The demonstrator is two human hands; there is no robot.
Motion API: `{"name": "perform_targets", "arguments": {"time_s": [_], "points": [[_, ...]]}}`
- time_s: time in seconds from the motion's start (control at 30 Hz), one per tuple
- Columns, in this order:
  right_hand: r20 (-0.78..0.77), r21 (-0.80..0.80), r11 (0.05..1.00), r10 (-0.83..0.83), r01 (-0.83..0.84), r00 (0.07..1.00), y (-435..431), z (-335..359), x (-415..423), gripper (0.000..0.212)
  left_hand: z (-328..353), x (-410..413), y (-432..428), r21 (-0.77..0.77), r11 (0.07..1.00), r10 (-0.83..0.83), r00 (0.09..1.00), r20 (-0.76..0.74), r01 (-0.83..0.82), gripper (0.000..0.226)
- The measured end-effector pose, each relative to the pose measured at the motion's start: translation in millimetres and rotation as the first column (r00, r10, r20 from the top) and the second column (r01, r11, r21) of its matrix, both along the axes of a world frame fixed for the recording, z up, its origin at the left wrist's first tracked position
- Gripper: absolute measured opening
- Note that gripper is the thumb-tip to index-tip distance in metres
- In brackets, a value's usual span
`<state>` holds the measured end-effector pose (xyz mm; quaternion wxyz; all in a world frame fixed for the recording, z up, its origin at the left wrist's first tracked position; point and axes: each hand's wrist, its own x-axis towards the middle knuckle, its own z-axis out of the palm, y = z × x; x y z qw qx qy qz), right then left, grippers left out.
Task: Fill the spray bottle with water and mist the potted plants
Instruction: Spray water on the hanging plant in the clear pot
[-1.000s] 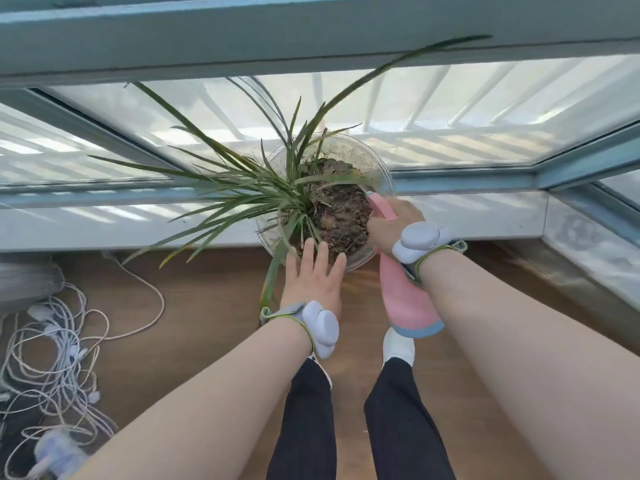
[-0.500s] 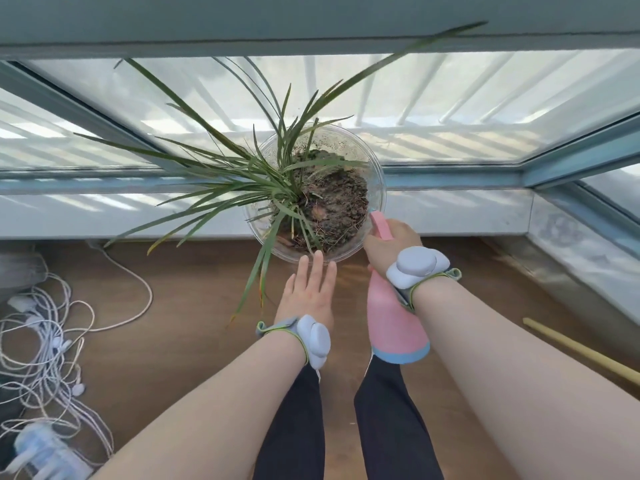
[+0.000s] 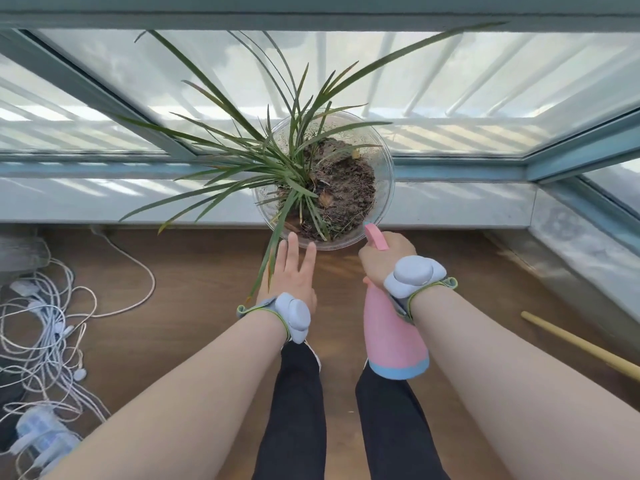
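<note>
The right hand (image 3: 384,259) is gripping the pink spray bottle (image 3: 394,337) and pointing its nozzle at the potted plant (image 3: 287,168) at 12 o'clock, while the left hand (image 3: 292,275) is reaching out flat and holding nothing, so I think the filling is done and the misting is just getting going.
</note>
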<state>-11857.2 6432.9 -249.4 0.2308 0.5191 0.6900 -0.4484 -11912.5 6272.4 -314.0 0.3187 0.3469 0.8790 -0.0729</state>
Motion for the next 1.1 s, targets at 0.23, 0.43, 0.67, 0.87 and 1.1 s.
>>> {"name": "perform_targets", "arguments": {"time_s": [0.23,0.43,0.67,0.87,1.1], "points": [[-0.013,-0.032,0.998,0.056,-0.057,0.998,-24,-3,-7,0.018,5,-5,1,-0.004,1.0,0.027,0.997,0.068,-0.027,0.084],[-0.062,0.011,0.981,0.195,-0.195,0.979,-37,-5,-14,0.021,7,-12,-1,0.016,1.0,0.02,0.993,0.119,-0.023,0.08],[-0.063,0.088,0.963,0.26,-0.255,0.963,-40,-6,-23,0.019,9,-15,-10,0.106,0.991,0.087,0.996,-0.012,-0.085,0.07],[-0.091,0.11,0.944,0.32,-0.31,0.943,-41,-4,-37,0.026,6,-19,-8,0.065,0.996,0.065,0.997,-0.038,-0.063,0.069],[-0.15,0.024,0.943,0.331,-0.331,0.932,-40,4,-58,0.01,7,-27,-10,0.121,0.987,0.101,0.994,0.045,-0.105,0.066]]}}
